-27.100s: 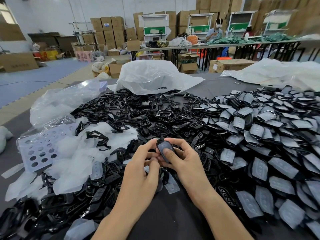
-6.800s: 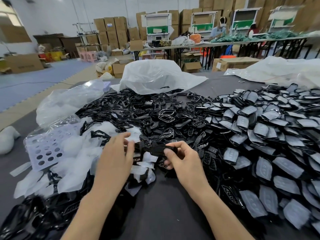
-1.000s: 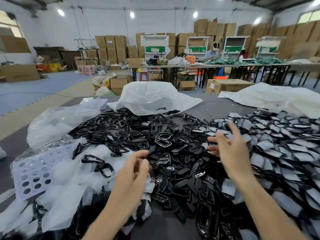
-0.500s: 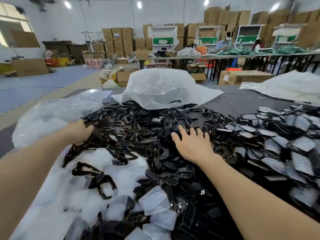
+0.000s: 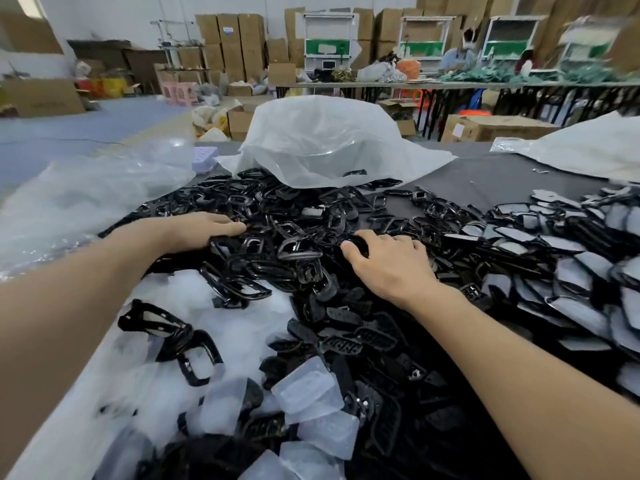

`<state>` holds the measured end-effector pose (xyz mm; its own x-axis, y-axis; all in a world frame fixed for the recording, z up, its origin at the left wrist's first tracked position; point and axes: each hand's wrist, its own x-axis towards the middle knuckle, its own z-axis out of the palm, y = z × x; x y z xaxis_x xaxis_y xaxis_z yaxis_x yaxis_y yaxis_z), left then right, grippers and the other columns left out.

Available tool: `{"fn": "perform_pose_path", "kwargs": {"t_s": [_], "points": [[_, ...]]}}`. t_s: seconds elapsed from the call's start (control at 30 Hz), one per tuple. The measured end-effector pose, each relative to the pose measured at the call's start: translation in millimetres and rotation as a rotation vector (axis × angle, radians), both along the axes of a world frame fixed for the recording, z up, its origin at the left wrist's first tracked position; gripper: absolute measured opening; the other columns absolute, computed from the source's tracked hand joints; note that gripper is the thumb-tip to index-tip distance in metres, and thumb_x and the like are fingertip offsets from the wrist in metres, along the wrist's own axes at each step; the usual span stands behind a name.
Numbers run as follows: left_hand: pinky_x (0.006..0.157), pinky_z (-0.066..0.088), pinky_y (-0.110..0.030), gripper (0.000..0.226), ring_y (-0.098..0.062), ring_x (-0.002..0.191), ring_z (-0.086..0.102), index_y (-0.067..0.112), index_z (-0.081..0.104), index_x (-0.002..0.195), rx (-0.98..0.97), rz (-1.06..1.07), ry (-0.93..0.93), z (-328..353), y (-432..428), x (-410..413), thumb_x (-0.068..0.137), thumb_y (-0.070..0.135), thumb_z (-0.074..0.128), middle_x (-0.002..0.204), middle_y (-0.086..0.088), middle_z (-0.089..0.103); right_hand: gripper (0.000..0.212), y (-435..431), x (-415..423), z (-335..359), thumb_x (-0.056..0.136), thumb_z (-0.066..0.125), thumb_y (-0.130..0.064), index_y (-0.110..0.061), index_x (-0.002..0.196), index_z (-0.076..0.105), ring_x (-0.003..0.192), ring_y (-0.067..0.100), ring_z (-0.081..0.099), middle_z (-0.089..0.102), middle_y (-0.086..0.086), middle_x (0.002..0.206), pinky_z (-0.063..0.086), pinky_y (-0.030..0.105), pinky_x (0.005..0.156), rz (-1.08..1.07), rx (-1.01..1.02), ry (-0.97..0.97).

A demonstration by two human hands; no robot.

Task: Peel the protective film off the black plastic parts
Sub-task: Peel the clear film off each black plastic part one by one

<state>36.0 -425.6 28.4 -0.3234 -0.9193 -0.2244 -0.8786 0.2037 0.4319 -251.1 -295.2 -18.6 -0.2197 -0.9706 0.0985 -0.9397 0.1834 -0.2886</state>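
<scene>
The black plastic parts lie in a loose heap across the middle of the dark surface, pointing every way, so no single long axis holds for the pile. One loop-shaped frame sits apart on the white sheeting at the lower left, its long axis running from near to far. On the right, the parts still under film lie mostly flat and overlapping, pale side up. Loose pieces of peeled film lie near the bottom edge, among more black parts.

The left hand rests palm down on the heap's left side, fingers straight and reaching to the right; its grip is wide and holds nothing. The right hand is palm down on the middle of the heap, fingers bent over the parts (the tips are hidden among them), thumb touching a black piece. Whether its grip closes round anything cannot be told.

A crumpled white bag stands behind the heap.
</scene>
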Motion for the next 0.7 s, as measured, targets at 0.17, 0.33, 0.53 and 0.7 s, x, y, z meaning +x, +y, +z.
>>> {"fn": "perform_pose_path", "kwargs": {"t_s": [0.17, 0.33, 0.53, 0.7], "points": [[0.108, 0.034, -0.032, 0.032, -0.023, 0.122, 0.053, 0.021, 0.067, 0.118, 0.048, -0.222, 0.006, 25.9, 50.1, -44.1, 0.101, 0.043, 0.051, 0.127, -0.001, 0.059, 0.062, 13.5, 11.8, 9.1, 0.096, 0.021, -0.067, -0.031, 0.139, 0.046, 0.128, 0.033, 0.049, 0.063, 0.010, 0.132, 0.030, 0.051, 0.107, 0.045, -0.035, -0.004], [0.087, 0.045, -0.027, 0.053, -0.018, 0.110, 0.056, 0.022, 0.061, 0.125, -0.033, -0.278, -0.132, 33.4, 92.1, -74.4, 0.090, 0.061, 0.057, 0.123, 0.003, 0.060, 0.050, 39.0, 17.1, 21.6, 0.098, 0.034, -0.063, -0.030, 0.131, 0.049, 0.118, 0.037, 0.057, 0.064, 0.013, 0.126, 0.041, 0.044, 0.098, 0.080, -0.007, -0.091], [0.086, 0.046, -0.028, 0.026, -0.018, 0.098, 0.061, 0.026, 0.061, 0.103, -0.198, -0.321, -0.108, 53.0, 131.2, -68.6, 0.086, 0.042, 0.073, 0.105, 0.005, 0.064, 0.026, 93.3, 18.3, 35.7, 0.100, 0.049, -0.041, -0.026, 0.117, 0.062, 0.111, 0.035, 0.062, 0.069, 0.011, 0.118, 0.048, 0.041, 0.092, 0.133, -0.108, -0.295], [0.076, 0.042, -0.032, 0.022, -0.020, 0.092, 0.053, 0.024, 0.052, 0.097, -0.306, -0.290, -0.320, 83.5, 161.3, -60.9, 0.092, 0.040, 0.066, 0.101, 0.002, 0.059, 0.029, 129.7, 22.6, 52.7, 0.104, 0.047, -0.035, -0.017, 0.116, 0.066, 0.115, 0.033, 0.060, 0.069, 0.011, 0.120, 0.045, 0.037, 0.092, 0.155, -0.151, -0.378]]}}
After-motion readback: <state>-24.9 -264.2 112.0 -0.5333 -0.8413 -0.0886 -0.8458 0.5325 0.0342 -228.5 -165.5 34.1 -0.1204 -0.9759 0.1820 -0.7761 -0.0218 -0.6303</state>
